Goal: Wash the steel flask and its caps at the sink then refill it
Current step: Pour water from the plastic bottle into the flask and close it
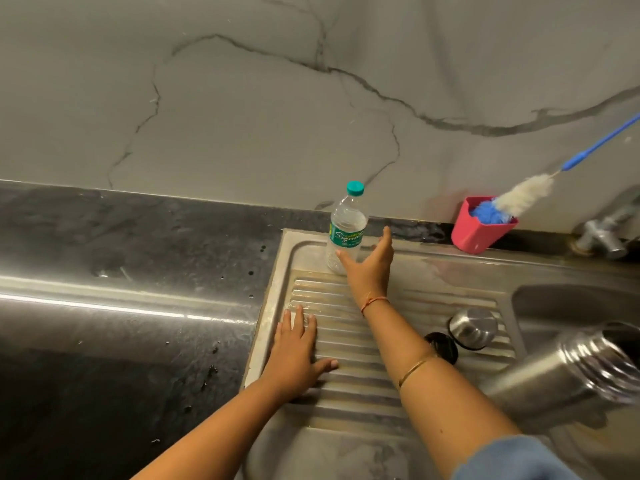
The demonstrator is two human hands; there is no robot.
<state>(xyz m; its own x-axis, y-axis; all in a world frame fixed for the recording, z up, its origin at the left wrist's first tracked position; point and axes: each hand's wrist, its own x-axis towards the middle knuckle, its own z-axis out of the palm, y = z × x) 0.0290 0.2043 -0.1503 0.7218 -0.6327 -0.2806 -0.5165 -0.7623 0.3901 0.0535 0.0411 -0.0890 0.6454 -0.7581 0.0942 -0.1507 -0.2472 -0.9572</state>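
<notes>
Nearest, at the drainboard's (346,393) right edge, the steel flask (554,379) is seen uncapped, shiny, blurred, perhaps tilted; it is judged rigid, slippery when wet, best gripped round the body. Its steel cap (472,327) and black cap (442,346) are set just behind. The left hand (294,351) is laid flat, the right hand (369,268) spread, holding nothing, by the plastic bottle (348,223).

A home kitchen: the left hand (294,355) lies on the ribbed drainboard (346,341) of a steel sink (554,299), set in a dark stone counter (121,271) stretching to its left; right of the reaching right hand (369,268), a tap (602,233) and a pink holder (478,237) with bottle brush (523,197) stand against a marble-veined wall (242,98)
</notes>
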